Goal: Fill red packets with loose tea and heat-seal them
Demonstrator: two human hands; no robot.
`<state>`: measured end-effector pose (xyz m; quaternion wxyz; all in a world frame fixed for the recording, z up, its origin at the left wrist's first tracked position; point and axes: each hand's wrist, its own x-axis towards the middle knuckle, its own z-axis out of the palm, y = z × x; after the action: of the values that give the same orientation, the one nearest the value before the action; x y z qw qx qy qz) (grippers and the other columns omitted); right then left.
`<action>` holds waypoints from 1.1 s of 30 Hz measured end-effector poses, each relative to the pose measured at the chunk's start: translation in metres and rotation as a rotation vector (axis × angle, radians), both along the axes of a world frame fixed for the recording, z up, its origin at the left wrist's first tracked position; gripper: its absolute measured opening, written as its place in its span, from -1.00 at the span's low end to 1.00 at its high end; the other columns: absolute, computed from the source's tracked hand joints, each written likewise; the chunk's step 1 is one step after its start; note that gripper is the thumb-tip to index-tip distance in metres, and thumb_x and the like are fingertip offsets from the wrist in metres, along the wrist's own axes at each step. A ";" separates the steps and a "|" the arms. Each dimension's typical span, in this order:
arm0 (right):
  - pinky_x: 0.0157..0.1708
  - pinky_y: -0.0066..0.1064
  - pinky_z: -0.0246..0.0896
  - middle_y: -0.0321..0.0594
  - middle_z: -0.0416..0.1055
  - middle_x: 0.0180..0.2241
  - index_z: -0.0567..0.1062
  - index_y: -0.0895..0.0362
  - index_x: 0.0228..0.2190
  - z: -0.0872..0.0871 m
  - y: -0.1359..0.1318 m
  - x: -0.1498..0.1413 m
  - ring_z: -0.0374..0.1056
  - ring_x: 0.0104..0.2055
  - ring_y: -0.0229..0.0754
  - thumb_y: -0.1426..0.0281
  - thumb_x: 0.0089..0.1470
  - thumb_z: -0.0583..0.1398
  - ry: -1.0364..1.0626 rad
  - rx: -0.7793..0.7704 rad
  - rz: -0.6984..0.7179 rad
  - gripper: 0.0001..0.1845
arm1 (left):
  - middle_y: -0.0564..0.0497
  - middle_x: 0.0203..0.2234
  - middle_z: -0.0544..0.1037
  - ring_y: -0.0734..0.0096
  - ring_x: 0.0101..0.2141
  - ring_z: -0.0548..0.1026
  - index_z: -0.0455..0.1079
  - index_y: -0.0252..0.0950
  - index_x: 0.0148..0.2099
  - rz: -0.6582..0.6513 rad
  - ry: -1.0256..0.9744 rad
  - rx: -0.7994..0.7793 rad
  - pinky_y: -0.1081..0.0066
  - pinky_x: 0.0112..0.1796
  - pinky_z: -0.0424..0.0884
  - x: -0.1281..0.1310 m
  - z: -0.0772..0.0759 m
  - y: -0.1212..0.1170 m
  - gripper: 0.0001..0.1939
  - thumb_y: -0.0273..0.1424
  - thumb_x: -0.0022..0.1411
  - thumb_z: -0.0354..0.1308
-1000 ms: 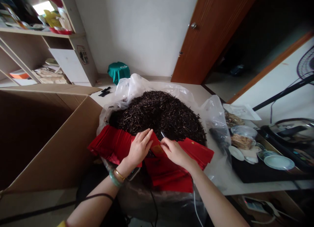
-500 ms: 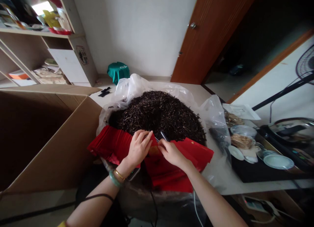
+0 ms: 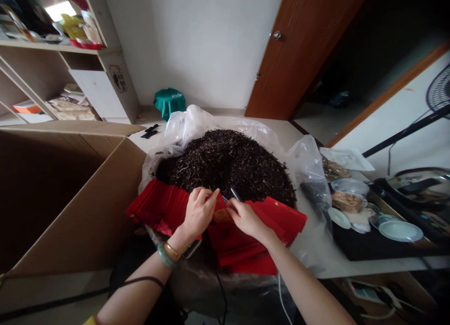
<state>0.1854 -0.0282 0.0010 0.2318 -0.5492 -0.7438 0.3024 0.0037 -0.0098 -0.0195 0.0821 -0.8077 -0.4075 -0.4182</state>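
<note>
Both my hands meet over the front edge of a mound of dark dry tea leaves point(image 3: 225, 161). A small red packet point(image 3: 221, 204) with a gold panel is between them. My left hand point(image 3: 201, 210) is closed, its fingertips pinching the packet's upper edge. My right hand point(image 3: 244, 216) is closed at the packet's right side. From its fingers sticks a slim grey tool point(image 3: 235, 194), its kind unclear. Under my left hand lies a fanned row of red packets point(image 3: 163, 205). More red packets point(image 3: 253, 247) spread beneath my right hand.
The leaves sit in a clear plastic bag point(image 3: 191, 121) on a white table point(image 3: 316, 264). An open cardboard box point(image 3: 77, 212) stands at left. At right are a clear tub point(image 3: 348, 194), a pale dish point(image 3: 401, 230) and a black tray point(image 3: 365, 247). Behind is a green-covered stool point(image 3: 169, 102).
Almost nothing differs. My hands stay at the red packet, with only slight finger movement, and the view has shifted a little.
</note>
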 end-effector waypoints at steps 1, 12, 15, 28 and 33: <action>-0.34 -0.40 0.24 -0.18 0.52 -0.40 0.35 0.08 -0.40 0.000 0.000 0.000 0.46 -0.34 -0.12 0.46 0.13 0.05 -0.001 -0.002 0.002 -0.89 | -0.10 -0.31 0.45 0.26 -0.25 0.34 0.41 -0.26 0.06 -0.009 -0.004 -0.003 0.28 -0.23 0.40 0.000 -0.001 0.000 -0.69 -0.51 0.30 0.04; -0.22 -0.37 0.32 -0.17 0.55 -0.26 0.44 0.10 -0.27 0.005 -0.001 -0.002 0.49 -0.20 -0.10 0.52 0.10 0.13 0.027 -0.047 0.055 -0.85 | -0.02 -0.43 0.49 0.36 -0.37 0.39 0.48 -0.27 -0.08 -0.057 -0.136 -0.062 0.37 -0.33 0.39 -0.005 0.009 -0.001 -0.78 -0.49 0.32 0.03; -0.17 -0.36 0.31 -0.16 0.55 -0.21 0.48 0.11 -0.23 0.006 -0.001 -0.001 0.47 -0.15 -0.10 0.55 0.08 0.16 0.017 0.000 0.055 -0.79 | -0.02 -0.41 0.50 0.38 -0.36 0.40 0.48 -0.25 -0.08 -0.063 -0.172 -0.066 0.38 -0.33 0.40 -0.008 0.015 -0.001 -0.78 -0.50 0.32 0.04; -0.35 -0.43 0.29 -0.19 0.47 -0.45 0.53 0.10 -0.39 0.004 -0.004 0.000 0.41 -0.40 -0.18 0.38 0.23 0.06 0.109 0.310 0.007 -0.73 | 0.00 -0.35 0.53 0.38 -0.31 0.52 0.32 -0.27 -0.12 0.008 -0.385 -0.119 0.38 -0.28 0.50 -0.004 0.015 -0.006 -0.84 -0.43 0.22 0.15; -0.26 -0.36 0.34 -0.13 0.51 -0.37 0.51 0.09 -0.32 0.007 -0.005 0.001 0.43 -0.33 -0.11 0.32 0.23 0.01 0.110 0.313 -0.074 -0.71 | -0.01 -0.33 0.56 0.38 -0.31 0.57 0.33 -0.27 -0.14 -0.030 -0.496 -0.300 0.39 -0.26 0.53 -0.001 0.011 -0.008 -0.81 -0.39 0.18 0.20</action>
<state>0.1864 -0.0331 0.0077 0.3659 -0.5161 -0.7471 0.2039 0.0026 -0.0173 -0.0081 -0.1469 -0.6897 -0.4604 -0.5392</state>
